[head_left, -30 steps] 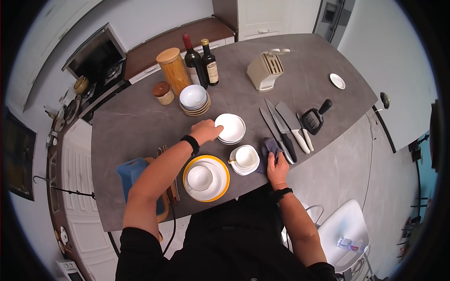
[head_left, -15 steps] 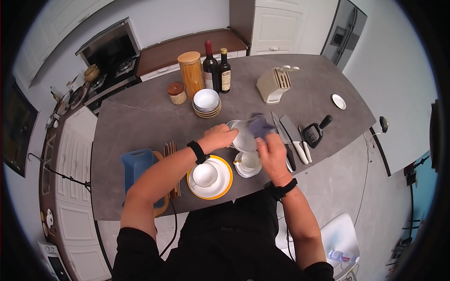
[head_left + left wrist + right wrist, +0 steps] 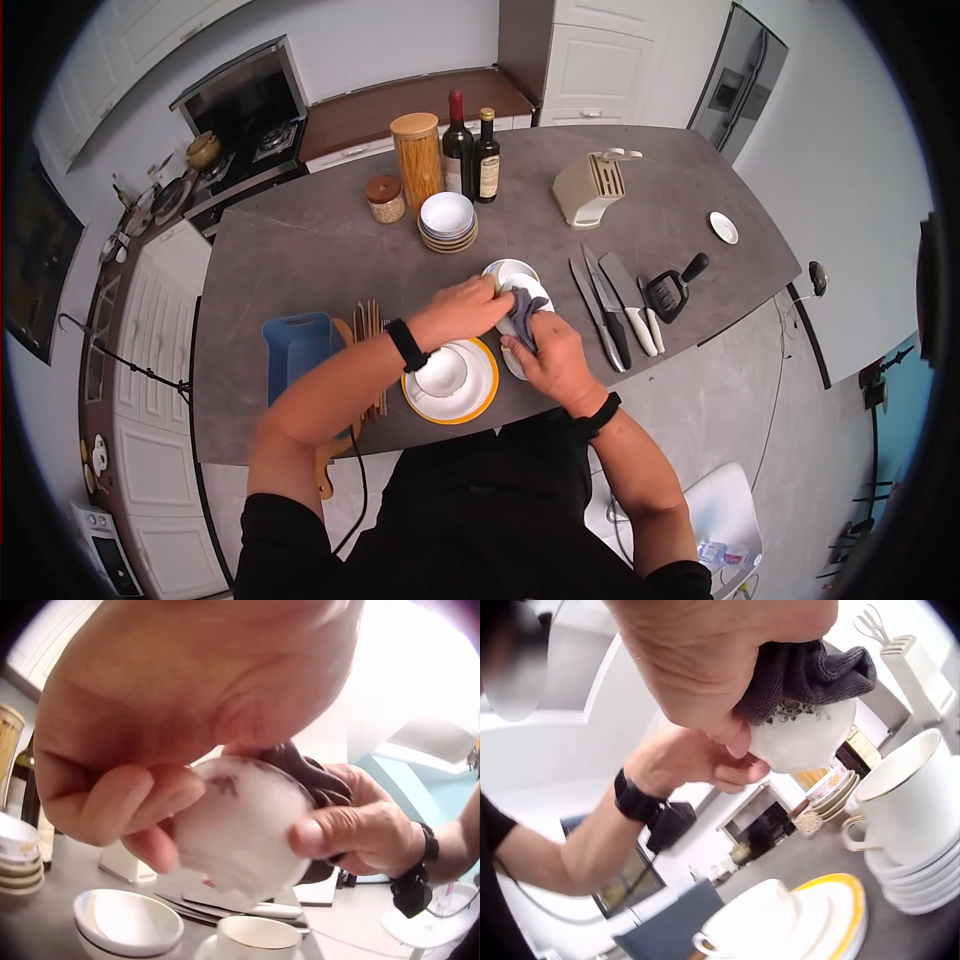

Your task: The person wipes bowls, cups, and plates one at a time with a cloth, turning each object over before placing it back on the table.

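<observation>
My left hand point(image 3: 465, 310) grips a small white bowl point(image 3: 240, 825) by its rim, lifted and tilted above the table. A dark floral pattern shows on its side. My right hand point(image 3: 560, 365) holds a dark grey cloth point(image 3: 810, 675) bunched inside the bowl, with the thumb on the outer wall. Under the raised hands stand more white bowls point(image 3: 127, 922). Beside them a white cup point(image 3: 259, 937) with a gold rim sits on stacked saucers point(image 3: 922, 889), mostly hidden by my right hand in the head view. Nearer the left forearm, another cup point(image 3: 440, 371) rests on a yellow-rimmed plate point(image 3: 489, 385).
Knives point(image 3: 605, 310) and a black-handled tool point(image 3: 678, 290) lie to the right. Behind stand a bowl stack point(image 3: 447, 215), a pasta jar point(image 3: 417, 160), two bottles point(image 3: 458, 150) and a knife block point(image 3: 588, 190). A blue bin point(image 3: 297, 350) and chopsticks point(image 3: 369, 325) are at the left.
The left hand has lifted a bowl from its stack and brought it nearer the body. The right hand has picked up the cloth from the table and put it into the bowl.
</observation>
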The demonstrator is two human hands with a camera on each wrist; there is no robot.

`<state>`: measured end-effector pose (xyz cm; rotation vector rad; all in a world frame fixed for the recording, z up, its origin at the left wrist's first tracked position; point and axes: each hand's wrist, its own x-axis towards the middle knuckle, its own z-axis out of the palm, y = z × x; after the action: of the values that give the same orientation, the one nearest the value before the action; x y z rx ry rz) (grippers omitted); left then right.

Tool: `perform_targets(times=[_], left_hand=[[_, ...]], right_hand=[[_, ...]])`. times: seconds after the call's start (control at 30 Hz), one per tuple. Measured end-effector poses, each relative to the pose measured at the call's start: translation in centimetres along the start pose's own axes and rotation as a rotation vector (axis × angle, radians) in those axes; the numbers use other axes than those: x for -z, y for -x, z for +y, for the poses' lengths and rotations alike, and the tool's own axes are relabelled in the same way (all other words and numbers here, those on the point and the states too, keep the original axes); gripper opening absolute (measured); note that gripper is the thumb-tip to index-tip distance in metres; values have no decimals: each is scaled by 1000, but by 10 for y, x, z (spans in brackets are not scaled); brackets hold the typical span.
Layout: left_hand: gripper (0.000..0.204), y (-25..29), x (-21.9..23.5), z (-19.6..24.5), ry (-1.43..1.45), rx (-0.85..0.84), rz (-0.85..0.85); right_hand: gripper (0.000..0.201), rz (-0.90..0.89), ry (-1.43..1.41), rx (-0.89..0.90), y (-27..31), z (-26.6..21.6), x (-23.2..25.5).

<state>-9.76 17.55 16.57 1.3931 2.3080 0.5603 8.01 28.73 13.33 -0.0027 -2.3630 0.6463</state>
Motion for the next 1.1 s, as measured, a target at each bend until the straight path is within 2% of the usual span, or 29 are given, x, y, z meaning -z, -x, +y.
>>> perform_targets(times=[0.07,0.17,0.2,0.27,0.3,0.33,0.37,0.43,0.47,0.5,0.57,0.6,0.63,0.7,0.73,0.8,0.9,0.93,1.03,1.07,1.1], left_hand=[[41,0,-41,-17,161,-210,204],[36,6,-68,5,735,-62,358],[32,7,-67,12,840,-15,424],[34,14,-53,-1,515,-119,303],[35,14,-45,-7,351,-166,245],[37,7,-42,-8,554,-42,271],[36,0,-32,-16,780,39,122],[36,8,8,-9,849,221,-267],[38,-4,-3,-32,839,230,-370],[40,-2,-1,-28,858,237,-367],[45,6,0,-14,897,248,-362],[50,10,-6,-4,834,156,-210],[55,-1,-60,-23,907,65,106],[59,31,-45,20,842,84,243],[49,34,-43,22,829,65,257],[29,36,-41,22,803,21,280],[33,20,-20,-9,846,-74,-25],[39,23,1,0,899,212,-250],[54,19,6,-16,774,318,-457],[57,23,-7,-12,754,331,-290],[58,33,-22,-1,781,181,-119]], right_hand=[[27,15,-40,-155,0,-9,1],[29,171,-124,-163,0,-15,-16],[28,160,-122,-147,1,-19,-18],[27,137,-115,-108,1,-26,-15],[26,93,-91,-28,2,-29,-11],[26,52,-70,54,2,-33,-5],[26,17,-48,136,3,-34,-2],[28,-23,-46,275,7,-25,0],[30,-34,-31,314,9,-21,2],[32,-48,-18,353,10,-18,2],[30,-12,-4,163,18,-18,-5],[30,5,4,67,21,-19,-7],[29,68,-46,25,18,-22,-7],[26,186,-149,-61,11,-34,-7],[27,179,-153,-54,11,-37,-8],[28,170,-155,-41,13,-41,-8],[29,55,-75,164,15,-42,1],[29,-5,-61,240,19,-38,3],[30,-47,-73,269,28,-27,-1],[29,9,-107,142,29,-27,-3],[28,62,-142,13,30,-30,-7]])
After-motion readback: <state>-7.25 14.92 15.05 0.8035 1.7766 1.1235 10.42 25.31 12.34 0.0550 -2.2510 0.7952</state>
